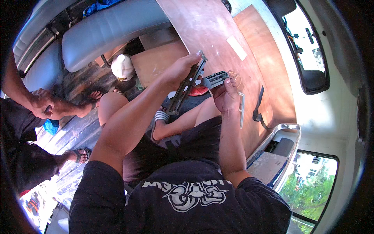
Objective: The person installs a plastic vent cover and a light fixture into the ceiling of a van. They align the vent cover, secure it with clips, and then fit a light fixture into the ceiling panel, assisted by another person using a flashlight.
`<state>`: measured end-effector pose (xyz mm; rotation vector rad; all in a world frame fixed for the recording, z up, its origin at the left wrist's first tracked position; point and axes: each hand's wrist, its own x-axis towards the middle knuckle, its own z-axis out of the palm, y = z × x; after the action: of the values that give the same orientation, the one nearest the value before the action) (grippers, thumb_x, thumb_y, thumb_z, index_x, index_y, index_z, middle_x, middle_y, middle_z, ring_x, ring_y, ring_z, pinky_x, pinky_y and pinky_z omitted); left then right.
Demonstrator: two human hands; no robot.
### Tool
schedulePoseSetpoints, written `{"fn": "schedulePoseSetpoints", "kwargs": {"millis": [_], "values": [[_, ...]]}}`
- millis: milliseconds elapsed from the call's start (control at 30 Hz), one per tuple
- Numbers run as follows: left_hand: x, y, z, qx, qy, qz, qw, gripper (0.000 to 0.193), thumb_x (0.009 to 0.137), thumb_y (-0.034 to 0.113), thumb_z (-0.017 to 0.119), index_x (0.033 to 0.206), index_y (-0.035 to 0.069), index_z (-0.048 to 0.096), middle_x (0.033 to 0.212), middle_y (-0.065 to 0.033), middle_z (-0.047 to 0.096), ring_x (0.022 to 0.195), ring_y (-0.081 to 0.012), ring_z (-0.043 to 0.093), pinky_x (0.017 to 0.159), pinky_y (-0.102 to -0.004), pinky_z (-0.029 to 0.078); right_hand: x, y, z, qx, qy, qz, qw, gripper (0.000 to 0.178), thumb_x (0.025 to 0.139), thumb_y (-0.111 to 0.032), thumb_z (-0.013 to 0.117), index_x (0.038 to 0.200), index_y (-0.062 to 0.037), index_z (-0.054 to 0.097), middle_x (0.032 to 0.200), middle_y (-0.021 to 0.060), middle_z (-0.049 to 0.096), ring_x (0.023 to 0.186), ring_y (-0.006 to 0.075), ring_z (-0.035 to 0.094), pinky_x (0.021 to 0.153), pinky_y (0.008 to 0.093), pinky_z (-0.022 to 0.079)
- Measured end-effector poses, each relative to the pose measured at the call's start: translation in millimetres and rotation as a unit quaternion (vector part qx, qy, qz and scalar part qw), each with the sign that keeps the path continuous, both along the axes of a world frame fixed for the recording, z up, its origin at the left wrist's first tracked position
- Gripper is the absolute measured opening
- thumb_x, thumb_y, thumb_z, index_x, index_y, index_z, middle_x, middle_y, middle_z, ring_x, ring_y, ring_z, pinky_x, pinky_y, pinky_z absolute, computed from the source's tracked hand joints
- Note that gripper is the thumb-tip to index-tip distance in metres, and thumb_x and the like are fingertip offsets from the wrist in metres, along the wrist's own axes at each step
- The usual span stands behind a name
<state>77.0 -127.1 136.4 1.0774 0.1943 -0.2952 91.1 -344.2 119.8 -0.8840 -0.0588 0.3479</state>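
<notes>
My left hand is closed around the upper end of a long narrow frame, dark and grey with thin edges, which hangs at a slant above my lap. Close to its right side, my right hand grips a small grey slatted piece that looks like a vent grille. The fingers hold it by its right end, and its left end comes near the frame; whether the two touch I cannot tell. Behind them lies a red object, partly hidden.
A reddish wooden panel runs along the right, with a black strap on it. A white jug stands by a brown board under a grey bench seat. At left, another person's hands rest together. A metal-railed seat is at right.
</notes>
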Motion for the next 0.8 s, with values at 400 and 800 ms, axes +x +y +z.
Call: {"fn": "schedulePoseSetpoints", "kwargs": {"millis": [400,800], "values": [[4.1,-2.6,-1.6,-0.049,-0.061,0.002,0.997,0.040,0.109,0.043,0.046,0.116,0.007,0.063,0.097,-0.0062,0.068,0.083,-0.0151,0.064,0.074,-0.0345,0.054,4.2,21.6,7.9,-0.279,-0.208,-0.066,0.935,0.044,0.089,-0.005,0.080,0.126,-0.0001,0.057,0.108,0.0093,0.067,0.097,0.0167,0.065,0.086,0.0300,0.057],[4.4,-9.0,-4.8,-0.053,-0.048,0.018,0.997,0.043,0.109,0.037,0.052,0.128,0.000,0.063,0.097,-0.0056,0.068,0.076,-0.0140,0.065,0.070,-0.0328,0.056,12.5,23.8,-6.2,-0.295,-0.165,-0.029,0.941,0.037,0.095,-0.015,0.075,0.124,0.0008,0.057,0.103,0.0106,0.069,0.089,0.0187,0.068,0.078,0.0322,0.060]]}}
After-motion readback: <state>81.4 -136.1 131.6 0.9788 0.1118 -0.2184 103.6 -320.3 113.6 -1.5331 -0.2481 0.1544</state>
